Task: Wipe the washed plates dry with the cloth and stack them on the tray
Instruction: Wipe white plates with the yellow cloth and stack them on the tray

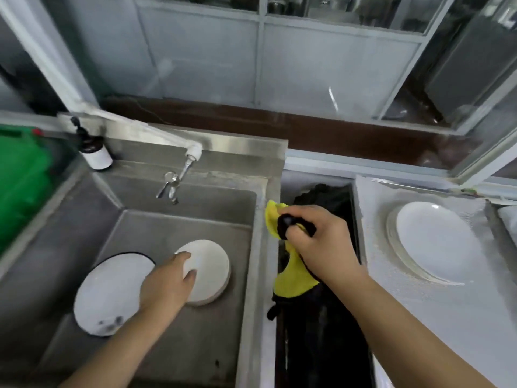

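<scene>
Two plates lie in the steel sink: a small round white plate and, to its left, a larger white plate with a dark rim. My left hand reaches into the sink, its fingers on the small plate's left edge. My right hand is above the dark gap right of the sink and grips a yellow and black cloth that hangs down. On the right, a stack of white plates rests on the white-lined tray.
A tap juts over the sink's back wall, with a dark soap bottle on the left corner. A green container stands at the far left. Glass cabinet panels rise behind the counter.
</scene>
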Tool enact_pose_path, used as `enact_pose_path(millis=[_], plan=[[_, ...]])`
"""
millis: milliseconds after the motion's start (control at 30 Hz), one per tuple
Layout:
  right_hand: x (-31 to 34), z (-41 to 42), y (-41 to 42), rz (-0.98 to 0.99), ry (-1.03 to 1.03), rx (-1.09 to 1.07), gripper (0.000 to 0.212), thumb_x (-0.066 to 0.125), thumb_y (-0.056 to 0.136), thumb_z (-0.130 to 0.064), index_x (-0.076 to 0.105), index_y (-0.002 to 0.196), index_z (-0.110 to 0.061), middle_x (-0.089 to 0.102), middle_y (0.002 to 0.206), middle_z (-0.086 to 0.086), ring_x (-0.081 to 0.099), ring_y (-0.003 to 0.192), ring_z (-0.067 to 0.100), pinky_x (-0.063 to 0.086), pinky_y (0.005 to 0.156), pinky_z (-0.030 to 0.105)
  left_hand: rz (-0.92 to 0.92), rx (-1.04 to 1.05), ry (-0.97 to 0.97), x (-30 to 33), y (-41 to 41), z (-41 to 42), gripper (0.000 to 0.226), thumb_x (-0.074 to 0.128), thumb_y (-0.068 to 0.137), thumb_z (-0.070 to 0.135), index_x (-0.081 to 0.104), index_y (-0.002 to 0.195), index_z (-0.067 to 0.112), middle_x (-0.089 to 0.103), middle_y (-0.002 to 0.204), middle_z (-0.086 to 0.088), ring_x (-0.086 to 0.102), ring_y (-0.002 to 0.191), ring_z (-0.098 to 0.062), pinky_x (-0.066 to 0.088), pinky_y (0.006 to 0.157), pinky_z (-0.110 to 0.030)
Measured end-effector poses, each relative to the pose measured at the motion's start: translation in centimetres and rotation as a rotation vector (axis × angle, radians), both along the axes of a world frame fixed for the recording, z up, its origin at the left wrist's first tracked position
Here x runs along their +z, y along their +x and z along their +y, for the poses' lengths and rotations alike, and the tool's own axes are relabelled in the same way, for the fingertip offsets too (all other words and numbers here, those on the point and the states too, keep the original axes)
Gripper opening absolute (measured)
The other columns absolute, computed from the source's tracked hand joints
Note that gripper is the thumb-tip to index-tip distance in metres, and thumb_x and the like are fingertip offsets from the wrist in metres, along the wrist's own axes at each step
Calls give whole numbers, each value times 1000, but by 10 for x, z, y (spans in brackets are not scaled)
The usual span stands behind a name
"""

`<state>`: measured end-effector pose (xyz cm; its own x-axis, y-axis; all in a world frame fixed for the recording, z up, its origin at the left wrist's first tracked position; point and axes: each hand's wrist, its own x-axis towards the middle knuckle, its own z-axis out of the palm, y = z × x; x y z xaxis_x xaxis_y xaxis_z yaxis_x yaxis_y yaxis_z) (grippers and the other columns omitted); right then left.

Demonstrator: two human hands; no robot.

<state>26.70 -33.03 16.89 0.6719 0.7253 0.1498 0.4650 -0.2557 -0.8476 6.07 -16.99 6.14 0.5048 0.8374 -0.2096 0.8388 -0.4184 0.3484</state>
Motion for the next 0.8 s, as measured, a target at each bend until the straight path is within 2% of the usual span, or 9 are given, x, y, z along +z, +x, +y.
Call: enact_pose_path(millis=[100, 200, 300, 367, 467, 633, 800], plan=[[-16, 55, -43, 37, 13, -2, 34, 57, 73, -23, 71, 98, -41, 68, 99, -18, 63, 95, 0, 49, 83, 20, 103, -31, -43, -34, -44, 49, 36, 49, 93, 31, 56, 129, 27, 62, 120, 0, 55, 110, -21, 48, 80, -30], [-46, 99, -81, 74, -24, -22, 36, 59, 76, -20, 67, 91, -51, 67, 99, -21, 63, 97, 2, 50, 85, 25, 128, -53, -94, -70, -64, 86, 25, 47, 94, 27, 66, 111, 23, 63, 101, -3, 56, 99, -21, 46, 70, -30], [-88, 124, -108, 92, -72, -63, 48, 64, 81, -8, 61, 89, -55, 65, 99, -21, 62, 95, -1, 51, 86, 28, 179, -83, -133, -111, -68, 119, 27, 44, 96, 28, 67, 107, 19, 62, 106, -5, 56, 102, -22, 43, 70, -27], [-118, 132, -121, 106, -121, -101, 49, 64, 83, -7, 60, 91, -55, 65, 96, -19, 61, 92, -2, 51, 83, 27, 208, -106, -175, -137, -63, 138, 27, 43, 96, 27, 67, 105, 20, 62, 108, -4, 56, 102, -21, 38, 66, -26], [-158, 132, -133, 163, -182, -163, 46, 64, 83, -9, 61, 89, -55, 63, 98, -24, 60, 93, -3, 49, 80, 18, 210, -114, -224, -171, -51, 157, 21, 47, 90, 23, 68, 93, 22, 65, 103, -1, 59, 96, -19, 35, 61, -24], [-197, 127, -138, 166, -276, -223, 45, 63, 83, -9, 61, 94, -52, 63, 100, -26, 58, 95, -8, 46, 78, 8, 231, -86, -227, -212, -38, 169, 24, 51, 91, 34, 65, 104, 19, 66, 107, -3, 60, 100, -23, 39, 64, -26], [-209, 129, -138, 174, -312, -248, 44, 61, 82, -14, 59, 95, -56, 59, 103, -32, 58, 95, -7, 46, 77, 7, 233, -48, -228, -228, -32, 172, 25, 54, 89, 38, 65, 100, 19, 67, 101, -3, 64, 92, -23, 39, 60, -26]])
